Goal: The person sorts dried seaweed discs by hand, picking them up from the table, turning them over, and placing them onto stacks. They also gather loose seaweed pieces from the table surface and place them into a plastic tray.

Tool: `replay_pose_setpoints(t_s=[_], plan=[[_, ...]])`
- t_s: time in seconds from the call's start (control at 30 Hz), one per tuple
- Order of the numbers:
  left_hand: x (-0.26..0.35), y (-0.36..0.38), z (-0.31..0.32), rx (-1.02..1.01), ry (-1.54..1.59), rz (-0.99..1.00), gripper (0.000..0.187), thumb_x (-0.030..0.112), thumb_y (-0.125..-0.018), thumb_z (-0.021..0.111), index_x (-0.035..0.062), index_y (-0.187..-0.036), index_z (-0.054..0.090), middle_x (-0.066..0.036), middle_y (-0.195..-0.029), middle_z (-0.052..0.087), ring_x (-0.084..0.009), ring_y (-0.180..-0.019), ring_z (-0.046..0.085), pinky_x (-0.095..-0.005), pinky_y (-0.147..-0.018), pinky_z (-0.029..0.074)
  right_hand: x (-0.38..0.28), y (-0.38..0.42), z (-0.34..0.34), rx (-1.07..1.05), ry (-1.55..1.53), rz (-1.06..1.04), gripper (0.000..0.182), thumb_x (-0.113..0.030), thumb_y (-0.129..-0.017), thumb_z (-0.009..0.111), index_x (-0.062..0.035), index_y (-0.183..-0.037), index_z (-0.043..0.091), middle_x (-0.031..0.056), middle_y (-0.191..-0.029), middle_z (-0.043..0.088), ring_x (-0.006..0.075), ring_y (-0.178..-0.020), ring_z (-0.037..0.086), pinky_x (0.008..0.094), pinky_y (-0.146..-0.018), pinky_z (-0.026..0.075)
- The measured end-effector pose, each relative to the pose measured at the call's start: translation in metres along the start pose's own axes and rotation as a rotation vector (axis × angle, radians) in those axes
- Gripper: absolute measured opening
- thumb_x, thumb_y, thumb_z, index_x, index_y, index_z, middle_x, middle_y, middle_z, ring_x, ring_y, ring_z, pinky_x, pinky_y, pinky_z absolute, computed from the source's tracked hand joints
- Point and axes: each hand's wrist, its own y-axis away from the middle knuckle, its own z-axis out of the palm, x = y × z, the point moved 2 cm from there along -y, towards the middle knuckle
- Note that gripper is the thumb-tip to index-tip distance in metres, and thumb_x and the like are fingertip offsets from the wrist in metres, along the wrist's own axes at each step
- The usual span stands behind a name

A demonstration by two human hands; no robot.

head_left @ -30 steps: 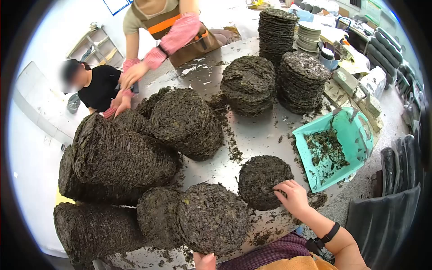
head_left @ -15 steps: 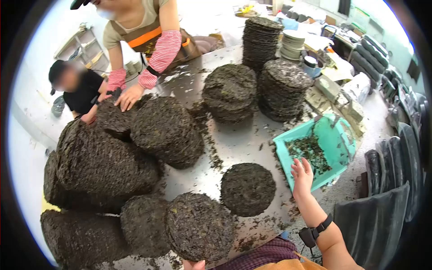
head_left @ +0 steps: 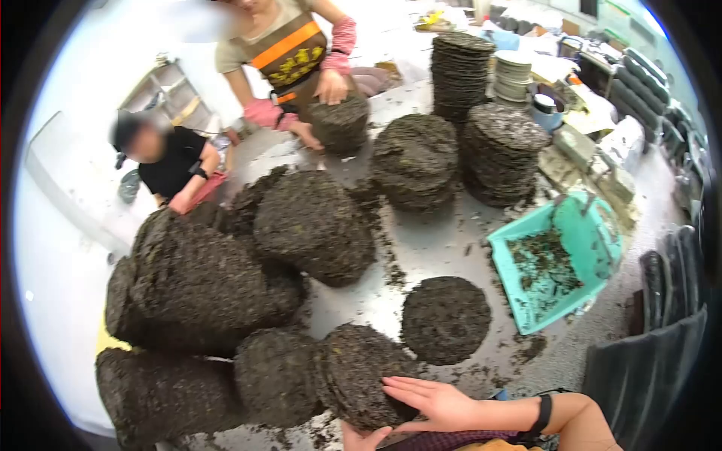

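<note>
At the near edge of the metal table, a bundle of round dark sheets [head_left: 361, 368] lies on its side. My right hand [head_left: 432, 402] rests on its face and right edge, fingers stretched out. My left hand [head_left: 365, 437] is at the bundle's lower edge, mostly cut off by the frame, its fingers partly hidden under the sheets. A flat round dark sheet or low stack [head_left: 446, 320] lies just beyond. To the left, another bundle [head_left: 277, 376] touches mine.
A teal scoop bin [head_left: 526, 316] with dark crumbs sits at the right. Tall stacks [head_left: 460, 75] stand at the back beside plates [head_left: 513, 79]. Larger bundles [head_left: 203, 286] fill the left. Across the table, one person holds a stack [head_left: 340, 124]; another person [head_left: 177, 161] is at the left.
My right hand has moved from beside the teal bin down and left onto the near bundle. The person opposite has moved a stack right and holds it upright. The view has shifted.
</note>
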Motion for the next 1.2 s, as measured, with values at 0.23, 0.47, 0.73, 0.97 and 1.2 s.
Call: replay_pose_setpoints(t_s=[0.23,0.47,0.73,0.97,1.2], plan=[[0.0,0.0,-0.002,-0.032,0.218,0.004,0.069,0.001,-0.078,0.069,0.0011,-0.138,0.035,-0.01,-0.132,0.047,-0.0257,-0.12,0.048,-0.0397,-0.101,0.041,-0.005,-0.003,-0.017,0.064,-0.24,0.145,0.053,-0.02,-0.087,0.064,-0.0064,-0.135,0.047,0.0139,-0.137,0.05,0.0287,-0.128,0.047,0.0386,-0.102,0.043],[-0.004,0.005,-0.022,0.096,0.411,-0.299,0.094,0.007,-0.082,0.068,0.0111,-0.151,0.005,-0.011,-0.152,0.023,-0.0311,-0.136,0.031,-0.0498,-0.111,0.029,0.092,0.047,-0.039,1.004,-0.287,0.624,0.056,-0.005,-0.085,0.056,-0.0017,-0.138,0.037,0.0186,-0.128,0.045,0.0266,-0.123,0.042,0.0366,-0.105,0.033],[0.001,-0.003,0.0,-0.064,0.161,0.042,0.062,0.0,-0.078,0.071,0.0033,-0.134,0.044,-0.01,-0.131,0.051,-0.0254,-0.118,0.051,-0.0392,-0.098,0.044,-0.006,0.007,-0.012,0.032,-0.146,0.051,0.066,-0.036,-0.081,0.072,-0.0075,-0.135,0.047,0.0142,-0.144,0.041,0.0311,-0.127,0.047,0.0403,-0.1,0.045],[-0.003,-0.002,-0.008,0.049,-0.084,-0.017,0.071,0.007,-0.074,0.077,0.0,-0.135,0.04,-0.012,-0.127,0.052,-0.0271,-0.117,0.051,-0.0396,-0.099,0.042,0.001,0.014,-0.013,0.108,-0.06,0.022,0.045,-0.021,-0.088,0.065,-0.0061,-0.129,0.054,0.0115,-0.127,0.059,0.0237,-0.111,0.061,0.0333,-0.085,0.054],[0.002,0.006,-0.01,0.024,0.033,-0.096,0.09,0.013,-0.072,0.079,0.0002,-0.144,0.027,-0.014,-0.139,0.04,-0.0276,-0.125,0.041,-0.0411,-0.104,0.035,0.071,0.054,-0.042,1.051,-0.44,0.538,0.047,-0.007,-0.083,0.062,-0.0037,-0.129,0.052,0.0157,-0.126,0.055,0.0228,-0.113,0.054,0.0328,-0.091,0.045]])
